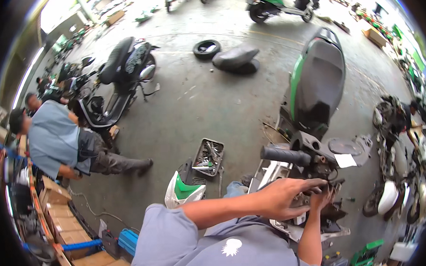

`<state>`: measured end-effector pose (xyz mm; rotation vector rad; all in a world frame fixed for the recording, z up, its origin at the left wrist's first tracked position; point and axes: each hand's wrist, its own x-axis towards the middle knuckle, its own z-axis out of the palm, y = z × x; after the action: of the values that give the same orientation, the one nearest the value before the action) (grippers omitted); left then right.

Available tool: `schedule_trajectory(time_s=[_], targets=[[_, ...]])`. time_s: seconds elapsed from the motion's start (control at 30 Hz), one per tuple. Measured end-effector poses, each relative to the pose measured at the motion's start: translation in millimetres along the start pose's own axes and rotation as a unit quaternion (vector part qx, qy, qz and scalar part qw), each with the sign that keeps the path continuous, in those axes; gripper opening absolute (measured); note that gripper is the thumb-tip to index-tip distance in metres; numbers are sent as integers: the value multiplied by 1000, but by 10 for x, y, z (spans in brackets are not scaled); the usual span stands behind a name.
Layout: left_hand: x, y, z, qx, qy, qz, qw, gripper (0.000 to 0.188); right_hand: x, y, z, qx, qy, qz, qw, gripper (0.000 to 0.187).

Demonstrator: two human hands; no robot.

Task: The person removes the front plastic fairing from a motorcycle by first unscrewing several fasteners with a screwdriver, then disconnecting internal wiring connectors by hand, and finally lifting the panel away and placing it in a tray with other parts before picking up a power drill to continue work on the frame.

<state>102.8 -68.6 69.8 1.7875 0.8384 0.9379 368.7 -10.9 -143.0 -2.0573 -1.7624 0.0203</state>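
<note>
Both of my hands are at the front of a partly stripped scooter [319, 161], just below its handlebar grip [285, 154]. My left hand [292, 196] reaches across from the left, its fingers stretched out over the steering area and its thumb apart below them. Close beside it, my right hand [322, 198] comes up from below, with its fingers bent around a small dark part at the handlebar. That part is mostly covered by the fingers, so its kind does not show. Behind the handlebar rises the scooter's long black seat [319, 76] with a green side panel.
A tool tray [209, 157] and a white-green body panel [184, 189] lie on the floor to the left. Further off are a tyre [206, 49], a loose seat [236, 58] and a black scooter [120, 82]. A person [56, 135] stands at left by cardboard boxes [62, 215].
</note>
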Motion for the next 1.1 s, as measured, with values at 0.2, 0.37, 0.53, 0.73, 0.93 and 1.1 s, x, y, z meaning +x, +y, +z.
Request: schedule_trajectory(time_s=[0.2, 0.37, 0.53, 0.73, 0.93, 1.1], targets=[[1635, 22, -782, 328, 47, -80, 940, 60, -62, 266, 304, -44, 3, -75, 996, 36], [2625, -951, -983, 515, -225, -440, 700, 46, -146, 150, 182, -69, 182, -213, 957, 38], [2942, -1529, -948, 484, -250, -451, 707, 48, 110, 131, 343, -67, 56, -136, 987, 36], [2861, -1578, -928, 511, -175, -437, 719, 50, 138, 148, 405, -66, 19, -121, 990, 34], [2868, -1219, -1018, 482, -121, -440, 748, 60, 83, 231, 408, -67, 12, -100, 993, 33], [2955, -1431, -1130, 411, -65, -539, 732, 81, -114, 220, 372, -97, 12, -10, 995, 36]])
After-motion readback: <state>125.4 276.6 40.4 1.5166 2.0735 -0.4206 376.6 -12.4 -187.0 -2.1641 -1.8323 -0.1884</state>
